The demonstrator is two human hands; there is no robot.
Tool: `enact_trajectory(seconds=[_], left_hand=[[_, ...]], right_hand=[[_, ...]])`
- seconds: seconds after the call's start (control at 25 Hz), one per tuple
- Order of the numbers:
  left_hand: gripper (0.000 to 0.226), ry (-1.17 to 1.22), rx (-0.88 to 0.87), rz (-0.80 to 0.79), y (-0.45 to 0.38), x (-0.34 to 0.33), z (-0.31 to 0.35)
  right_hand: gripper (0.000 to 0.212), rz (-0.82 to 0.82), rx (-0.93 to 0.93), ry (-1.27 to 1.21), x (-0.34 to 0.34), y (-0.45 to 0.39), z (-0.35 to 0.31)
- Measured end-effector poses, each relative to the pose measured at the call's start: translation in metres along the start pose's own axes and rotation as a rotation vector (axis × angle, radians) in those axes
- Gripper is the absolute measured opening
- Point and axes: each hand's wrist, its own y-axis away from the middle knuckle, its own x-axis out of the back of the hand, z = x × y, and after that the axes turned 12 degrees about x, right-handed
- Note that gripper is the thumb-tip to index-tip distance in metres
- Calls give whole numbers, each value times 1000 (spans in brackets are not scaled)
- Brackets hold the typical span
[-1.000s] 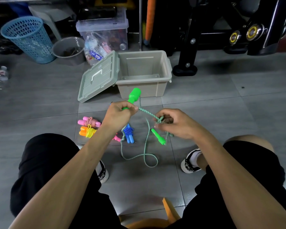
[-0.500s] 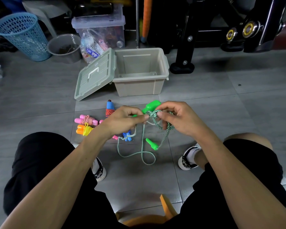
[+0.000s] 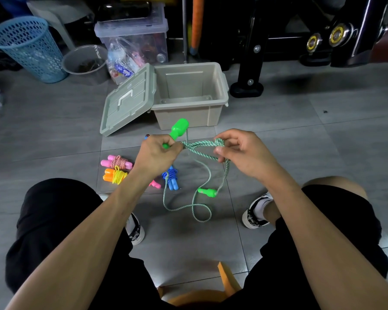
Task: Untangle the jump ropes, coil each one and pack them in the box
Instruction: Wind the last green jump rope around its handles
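The step in hand looks like coiling the green-and-white braided jump rope (image 3: 196, 146), the one rope not yet bundled. The left hand (image 3: 158, 154) grips one bright green plastic handle (image 3: 177, 130) near its narrow end, so that the thick end sticks up toward the box. The right hand (image 3: 240, 151) has its fingers curled round several turns of the cord, with the thumb and forefinger pinching them; a short taut span of doubled cord runs between the two hands.

Below the hands the rest of the cord hangs slack to the grey tiled floor (image 3: 323, 142), where it makes one loose loop (image 3: 199, 212). The second green handle (image 3: 207, 192) lies on the floor just beside that slack.

Three ropes lie already wound on the floor in front of the person's knees: a pink-handled bundle with red-and-white cord (image 3: 117, 163), an orange-handled bundle with yellow cord (image 3: 114, 176), and a blue bundle (image 3: 171, 179) partly hidden by the left wrist. The open beige plastic storage box (image 3: 189, 113) stands beyond them, nothing visible inside it, with its grey-green lid (image 3: 128, 101) leaning against its left side.

The next move probably calls for drawing up the slack and laying further turns beside the handle, keeping tension so the wound cord does not spring loose. The floor loop could snag as it rises.
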Motion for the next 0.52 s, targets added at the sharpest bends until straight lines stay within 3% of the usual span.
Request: enact_trajectory(seconds=[0.28,0.52], left_hand=[[27,28,-25,28,1,5,0],[26,-47,37,7,-3,-1,-9]], right_hand=[[7,-66,-121,-322,5,-1,-1],[10,71,35,-245,0,-2,-3]])
